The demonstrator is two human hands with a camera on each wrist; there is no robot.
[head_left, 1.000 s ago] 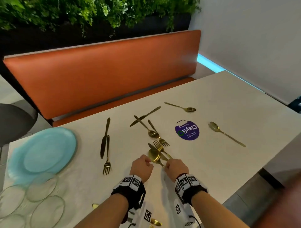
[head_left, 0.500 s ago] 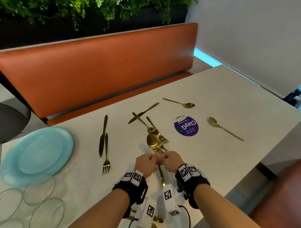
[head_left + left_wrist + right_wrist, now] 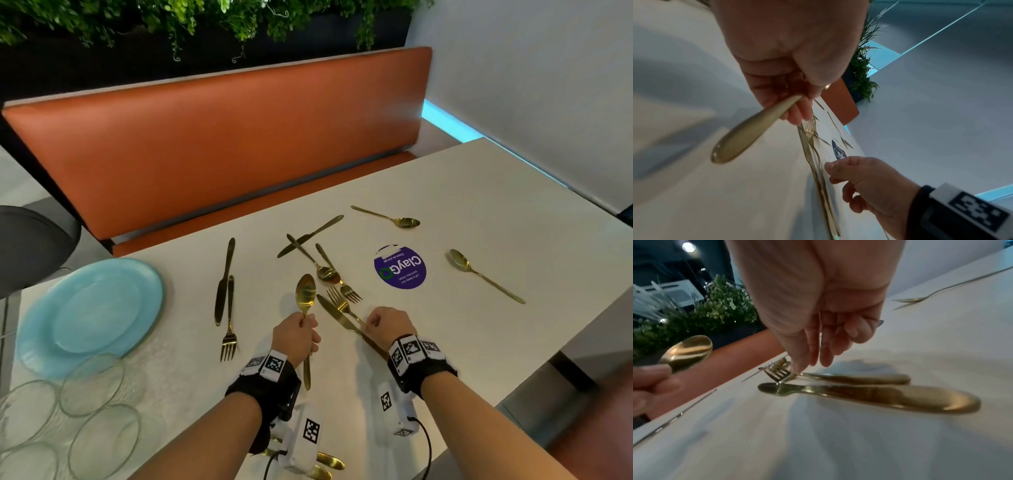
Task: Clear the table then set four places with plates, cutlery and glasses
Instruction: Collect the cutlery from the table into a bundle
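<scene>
My left hand (image 3: 296, 337) grips a gold spoon (image 3: 305, 294) by its handle, bowl pointing away from me, lifted off the white table (image 3: 479, 342). In the left wrist view the spoon's handle (image 3: 744, 131) sticks out below the curled fingers (image 3: 795, 113). My right hand (image 3: 387, 323) hovers over a gold knife (image 3: 337, 317) and fork (image 3: 337, 299) lying side by side. In the right wrist view its fingers (image 3: 826, 353) hang loosely and one fingertip touches the fork (image 3: 777, 371) beside the knife (image 3: 879, 395); nothing is held.
A blue plate (image 3: 92, 308) and several glasses (image 3: 92, 383) sit at the left. More gold cutlery lies scattered: a knife (image 3: 224, 281) and fork (image 3: 229, 325), a crossed pile (image 3: 323, 272), two spoons (image 3: 400, 221) (image 3: 479, 274). A purple sticker (image 3: 400, 267) and the orange bench (image 3: 222, 147) lie beyond.
Both hands were together on the spoon. They have parted: the left hand keeps the spoon and has moved left, the right has let go and moved right over the knife and fork.
</scene>
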